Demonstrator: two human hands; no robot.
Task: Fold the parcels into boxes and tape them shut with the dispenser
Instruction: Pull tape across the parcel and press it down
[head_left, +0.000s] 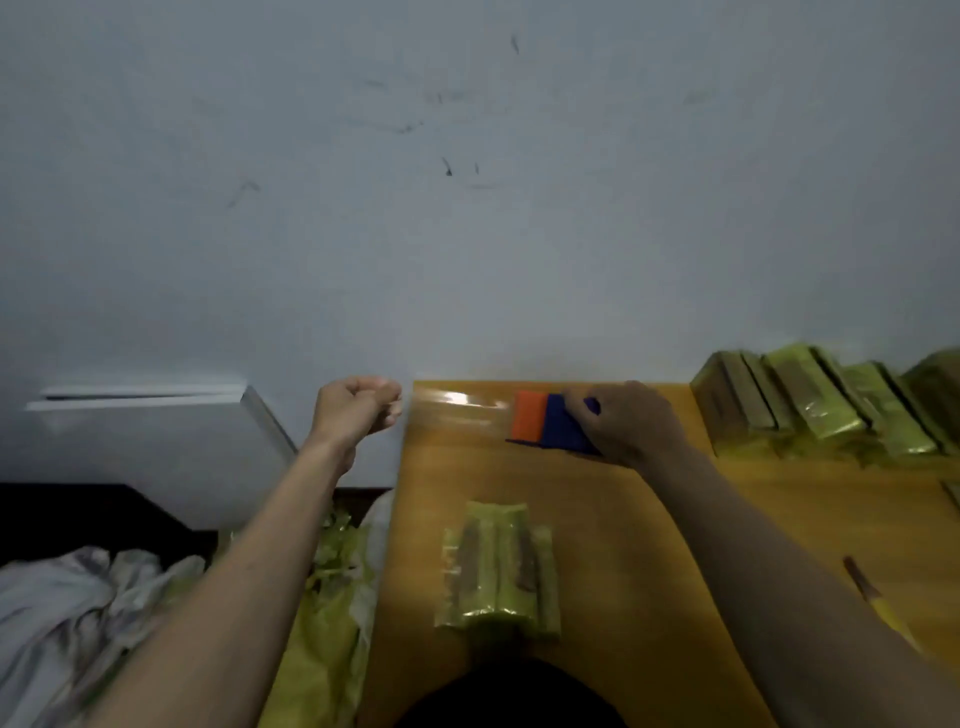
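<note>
Right hand (626, 423) grips the blue-and-orange dispenser (550, 422); left hand (358, 408) pinches its stretched clear tape (457, 408).

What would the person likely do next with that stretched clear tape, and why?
Probably tear the tape off at the dispenser and bring it down onto the parcel. A strip is already pulled taut between the left hand, which pinches its end, and the right hand gripping the dispenser, while the parcel lies untaped below.
</note>
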